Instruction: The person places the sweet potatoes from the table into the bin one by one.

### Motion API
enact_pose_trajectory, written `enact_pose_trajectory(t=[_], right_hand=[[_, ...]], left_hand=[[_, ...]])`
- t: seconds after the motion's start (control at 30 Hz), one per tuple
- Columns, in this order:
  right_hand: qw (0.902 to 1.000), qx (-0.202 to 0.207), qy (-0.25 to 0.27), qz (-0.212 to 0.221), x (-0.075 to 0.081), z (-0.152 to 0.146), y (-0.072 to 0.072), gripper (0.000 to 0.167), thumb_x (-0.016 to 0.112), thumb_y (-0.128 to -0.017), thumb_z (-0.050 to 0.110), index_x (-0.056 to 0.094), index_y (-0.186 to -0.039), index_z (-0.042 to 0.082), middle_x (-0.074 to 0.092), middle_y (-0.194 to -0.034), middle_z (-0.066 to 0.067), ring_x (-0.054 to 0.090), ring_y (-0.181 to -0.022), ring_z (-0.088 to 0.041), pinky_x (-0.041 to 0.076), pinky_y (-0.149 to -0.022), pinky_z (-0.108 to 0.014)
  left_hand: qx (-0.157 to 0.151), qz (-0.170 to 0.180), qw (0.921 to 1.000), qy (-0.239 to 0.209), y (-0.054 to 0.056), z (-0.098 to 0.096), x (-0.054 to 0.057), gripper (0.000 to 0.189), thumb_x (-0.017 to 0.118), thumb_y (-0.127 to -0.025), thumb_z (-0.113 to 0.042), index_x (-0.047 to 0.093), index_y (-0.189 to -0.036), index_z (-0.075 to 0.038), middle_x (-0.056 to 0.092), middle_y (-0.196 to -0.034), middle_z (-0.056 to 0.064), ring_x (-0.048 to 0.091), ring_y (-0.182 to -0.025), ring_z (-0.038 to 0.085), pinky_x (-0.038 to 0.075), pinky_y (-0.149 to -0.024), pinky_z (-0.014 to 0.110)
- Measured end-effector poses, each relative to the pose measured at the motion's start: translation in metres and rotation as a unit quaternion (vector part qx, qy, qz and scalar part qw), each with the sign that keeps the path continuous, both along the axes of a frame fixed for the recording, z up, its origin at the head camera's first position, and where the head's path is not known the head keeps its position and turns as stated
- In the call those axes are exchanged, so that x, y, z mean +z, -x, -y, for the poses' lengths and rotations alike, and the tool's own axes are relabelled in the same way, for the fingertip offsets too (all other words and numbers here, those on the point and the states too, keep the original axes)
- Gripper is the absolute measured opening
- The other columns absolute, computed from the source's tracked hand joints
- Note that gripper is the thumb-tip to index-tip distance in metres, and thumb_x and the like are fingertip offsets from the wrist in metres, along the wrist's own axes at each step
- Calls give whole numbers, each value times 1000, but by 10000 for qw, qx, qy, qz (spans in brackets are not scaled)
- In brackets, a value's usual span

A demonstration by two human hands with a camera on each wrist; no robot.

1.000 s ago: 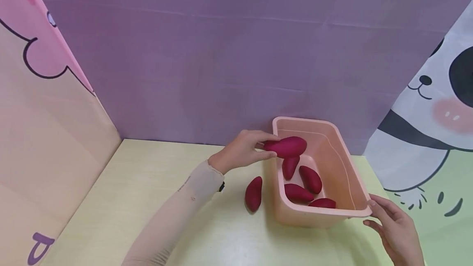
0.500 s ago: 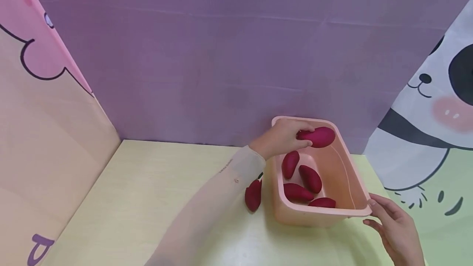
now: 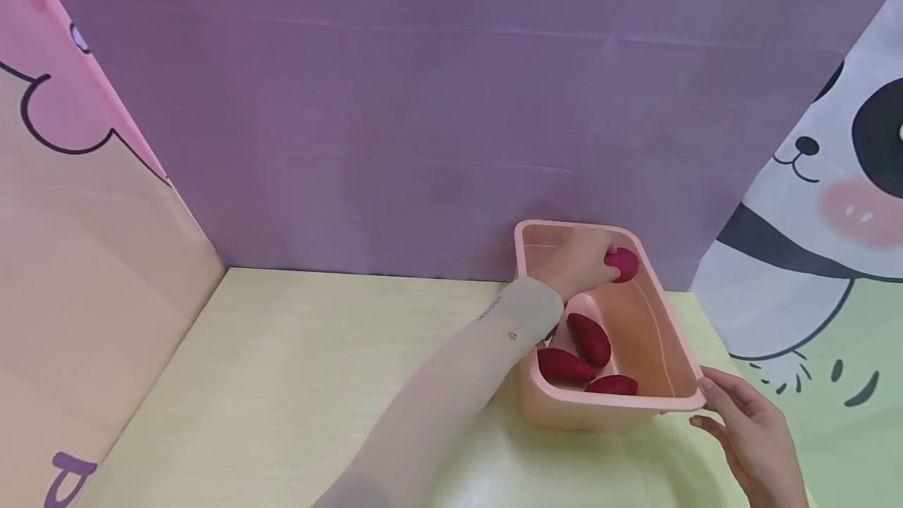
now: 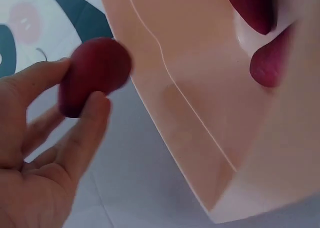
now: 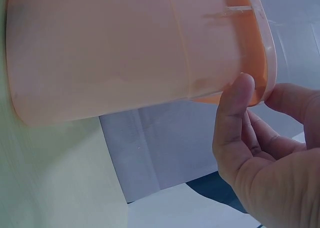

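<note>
My left hand (image 3: 584, 261) reaches over the far end of a pink plastic bin (image 3: 614, 400). Thumb and fingers pinch a dark red-purple sweet potato (image 3: 623, 265), its rounded end pointing right. The left wrist view has this sweet potato (image 4: 97, 70) at the fingertips, level with the bin's rim. Several more lie on the bin's floor, including one sweet potato (image 3: 589, 339) near the middle and another (image 3: 567, 367) by the left wall; my sleeve partly covers one more. My right hand (image 3: 751, 426) holds the bin's near right corner, thumb and fingers pinching the rim (image 5: 271, 62).
The bin stands on a pale yellow table (image 3: 317, 351) near its right end. A purple sheet (image 3: 388, 124) rises behind, and a panda-printed sheet (image 3: 790, 257) closes the right side. My left sleeve (image 3: 451, 406) crosses the table.
My left hand has carried the sweet potato rightward, from the bin's left rim to its far right part. A sweet potato on the table is now hidden behind my sleeve. The right hand stays put.
</note>
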State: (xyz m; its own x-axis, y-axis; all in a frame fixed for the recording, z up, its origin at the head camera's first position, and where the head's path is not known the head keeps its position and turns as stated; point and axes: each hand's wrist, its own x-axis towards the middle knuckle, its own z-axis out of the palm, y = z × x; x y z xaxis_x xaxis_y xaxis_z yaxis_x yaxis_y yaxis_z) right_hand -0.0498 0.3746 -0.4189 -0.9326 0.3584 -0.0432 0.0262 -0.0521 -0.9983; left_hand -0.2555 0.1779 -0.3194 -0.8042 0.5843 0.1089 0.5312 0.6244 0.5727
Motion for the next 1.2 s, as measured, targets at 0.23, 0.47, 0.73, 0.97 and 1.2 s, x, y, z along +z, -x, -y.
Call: enact_pose_trajectory(t=[0.23, 0.47, 0.73, 0.97, 1.2], right_hand=[[9993, 142, 131, -333, -2, 1, 0, 20, 63, -99, 7, 73, -116, 11, 71, -105, 5, 68, -80, -15, 59, -67, -30], [9994, 73, -7, -352, -1, 1, 0, 19, 63, -99, 8, 73, -114, 11, 72, -103, 5, 68, -80, -14, 59, -65, -30], [9984, 156, 57, -535, -3, 1, 1, 20, 61, -99, 3, 73, -114, 10, 71, -103, 4, 67, -79, -14, 59, -64, -29], [9984, 149, 67, -535, -2, 1, 1, 19, 61, -99, 4, 74, -113, 10, 72, -102, 3, 68, -79, -14, 58, -64, -29], [9981, 188, 79, -576, -1, 2, 0, 19, 62, -99, 4, 74, -111, 12, 72, -101, 4, 68, -78, -14, 58, -64, -29]], left_hand=[[-226, -829, 9853, 1475, -12, -16, -5, 9, 69, -94, -12, 72, -90, -20, 57, -68, -2, 51, -59, 9, 40, -52, 18], [-392, -1397, 9607, 2368, -27, -28, -17, 22, 77, -89, -15, 67, -106, -24, 61, -80, -5, 57, -71, 9, 46, -60, 17], [-492, -976, 9782, 1764, -34, -26, -17, 26, 79, -87, -17, 69, -110, -25, 62, -83, -6, 58, -75, 9, 53, -72, 19], [-720, -98, 9941, 810, -38, -8, 2, 7, 74, -91, -22, 71, -98, -23, 55, -67, -5, 51, -56, 8, 42, -51, 16], [-1203, 473, 9897, -619, -32, 26, 2, 37, 73, -93, -26, 66, -127, -14, 66, -114, -7, 60, -102, 5, 45, -83, 13]])
